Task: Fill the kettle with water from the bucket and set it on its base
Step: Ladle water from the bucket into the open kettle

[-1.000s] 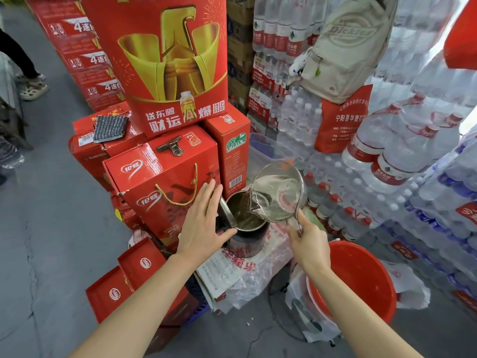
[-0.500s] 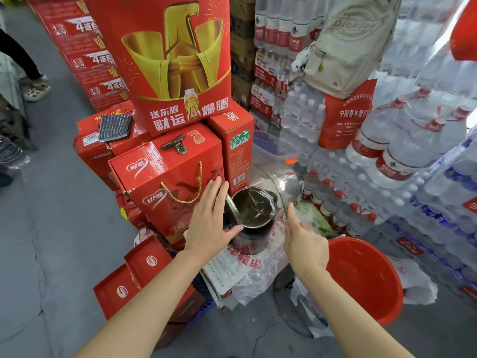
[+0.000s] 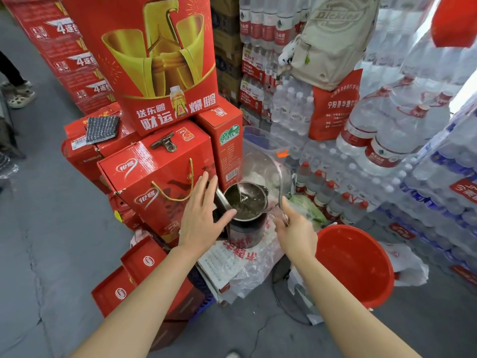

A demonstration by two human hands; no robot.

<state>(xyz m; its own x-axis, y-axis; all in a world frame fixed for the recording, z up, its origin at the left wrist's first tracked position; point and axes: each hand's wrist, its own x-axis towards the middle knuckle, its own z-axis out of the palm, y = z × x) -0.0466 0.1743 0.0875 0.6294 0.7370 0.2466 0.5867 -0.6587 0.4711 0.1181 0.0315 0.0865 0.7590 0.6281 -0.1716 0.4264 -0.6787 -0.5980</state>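
Observation:
The steel kettle (image 3: 247, 226) stands on a plastic-wrapped carton, its hinged lid (image 3: 220, 201) swung open to the left. Water fills it close to the rim. My left hand (image 3: 200, 219) rests flat against the raised lid, fingers spread and thumb at the rim. My right hand (image 3: 295, 232) grips the handle of a clear plastic jug (image 3: 267, 169), which is tipped steeply over the kettle's mouth. A thin stream of water (image 3: 241, 193) runs from the jug into the kettle. The red bucket (image 3: 361, 288) sits on the floor to the lower right; its water is hard to see.
Red gift boxes (image 3: 154, 182) are stacked tight against the kettle's left. Shrink-wrapped bottled water packs (image 3: 387, 140) rise behind and to the right. A beige backpack (image 3: 333, 40) hangs above. A person's sandalled feet (image 3: 19, 95) stand at the far left on grey floor.
The jug has tipped further up and is nearly drained. The kettle's water level has risen. My left hand has stayed against the open lid.

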